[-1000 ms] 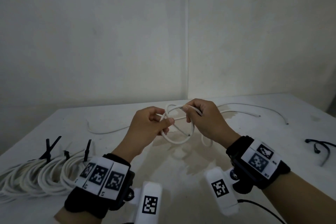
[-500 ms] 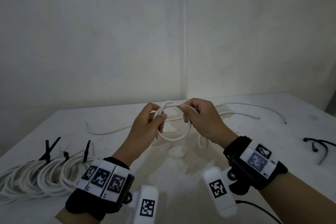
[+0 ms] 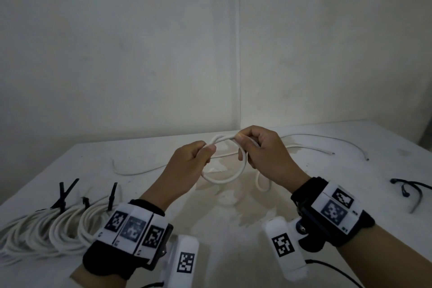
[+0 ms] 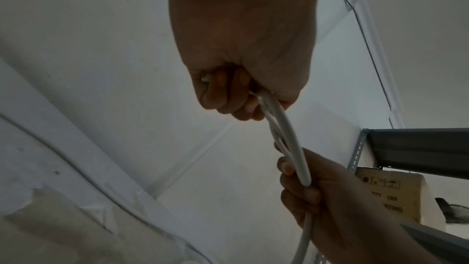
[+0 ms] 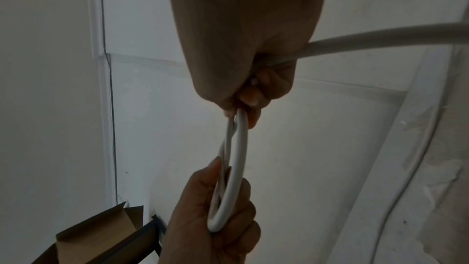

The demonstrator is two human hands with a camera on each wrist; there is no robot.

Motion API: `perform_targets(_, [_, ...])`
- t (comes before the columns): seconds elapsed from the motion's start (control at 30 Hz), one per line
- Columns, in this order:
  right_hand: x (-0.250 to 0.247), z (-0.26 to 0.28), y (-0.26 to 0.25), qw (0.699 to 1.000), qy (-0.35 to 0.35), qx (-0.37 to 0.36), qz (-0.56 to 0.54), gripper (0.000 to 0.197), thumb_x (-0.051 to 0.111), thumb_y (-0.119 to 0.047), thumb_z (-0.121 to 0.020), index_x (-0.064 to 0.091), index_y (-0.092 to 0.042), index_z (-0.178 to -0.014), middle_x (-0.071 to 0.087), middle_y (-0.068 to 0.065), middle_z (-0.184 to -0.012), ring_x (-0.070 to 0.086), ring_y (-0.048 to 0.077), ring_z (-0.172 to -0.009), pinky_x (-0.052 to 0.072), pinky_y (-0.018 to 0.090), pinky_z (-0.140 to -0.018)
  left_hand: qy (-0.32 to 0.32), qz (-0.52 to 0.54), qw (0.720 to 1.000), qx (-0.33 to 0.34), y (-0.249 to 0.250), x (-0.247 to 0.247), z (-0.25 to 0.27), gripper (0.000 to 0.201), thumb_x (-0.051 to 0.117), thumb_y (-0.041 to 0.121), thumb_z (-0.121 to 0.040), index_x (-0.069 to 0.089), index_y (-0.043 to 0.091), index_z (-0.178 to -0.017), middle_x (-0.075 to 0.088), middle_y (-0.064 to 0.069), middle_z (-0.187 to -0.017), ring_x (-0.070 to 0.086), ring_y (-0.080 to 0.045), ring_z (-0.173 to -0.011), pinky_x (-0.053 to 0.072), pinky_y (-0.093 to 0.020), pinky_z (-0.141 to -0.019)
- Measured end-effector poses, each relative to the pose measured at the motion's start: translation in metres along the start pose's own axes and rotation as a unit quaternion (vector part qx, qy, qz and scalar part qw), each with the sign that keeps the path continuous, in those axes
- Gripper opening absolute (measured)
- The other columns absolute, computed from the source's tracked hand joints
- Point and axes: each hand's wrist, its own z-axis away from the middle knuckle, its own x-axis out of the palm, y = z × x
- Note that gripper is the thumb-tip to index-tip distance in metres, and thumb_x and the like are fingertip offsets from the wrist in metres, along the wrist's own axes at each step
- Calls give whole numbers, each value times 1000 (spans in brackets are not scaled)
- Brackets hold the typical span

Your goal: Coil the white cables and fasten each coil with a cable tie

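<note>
My left hand (image 3: 187, 161) pinches one side of the white cable (image 3: 224, 179) loop and my right hand (image 3: 261, 152) curls tight round the other, both grips closed on it, the small coil held up just above the counter (image 3: 233, 236) between them. The cable's loose tail trails away along the far right of the counter. Finished coils (image 3: 46, 229) with black cable ties (image 3: 63, 194) lie at near left, more ties (image 3: 411, 194) far right.

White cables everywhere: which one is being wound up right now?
The cable looped between the left hand and right hand. The finished coils lie tied at left; other cables lie loose on the table.
</note>
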Motion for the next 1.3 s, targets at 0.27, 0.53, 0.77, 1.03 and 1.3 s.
perform_targets(0.27, [-3,-3,6,999,19,-4,30,18,53,-20,-92,58,-11,-76,58,-3,-56,47,1,-43,34,13,-49,-67,160,981,-88,2,1,-4,40,32,23,-100,51,13,-66,57,4,-63,47,-9,-58,37,-19,-58])
perform_targets(0.53, [-6,-8,5,999,16,-5,27,14,56,-20,-91,56,-15,-78,61,1,-58,46,2,-40,35,13,-48,-95,246,959,-106,0,3,-3,34,28,21,-101,46,10,-75,49,10,-49,54,-5,-51,40,-20,-59])
perform_targets(0.77, [-7,-14,10,996,-29,6,80,13,55,-27,-91,57,-19,-80,60,-2,-59,46,0,-42,33,11,-48,-20,349,924,-157,5,0,-5,34,31,19,-100,41,13,-69,31,10,-44,29,-5,-38,42,-19,-52])
perform_targets(1.03, [-36,-16,47,980,-10,-45,193,6,45,-18,-96,49,-22,-97,38,-4,-58,36,6,-49,29,16,-47,128,410,886,-172,-19,-53,-15,36,33,20,-100,39,14,-65,29,10,-37,24,-3,-30,29,-12,-36])
perform_targets(1.3, [-12,-30,60,877,-100,-144,448,28,43,-5,-94,56,0,-119,59,19,-96,58,33,-83,44,37,-68,156,358,902,-186,-31,-60,-15,35,33,18,-98,34,16,-63,25,10,-38,21,-5,-31,25,-12,-35])
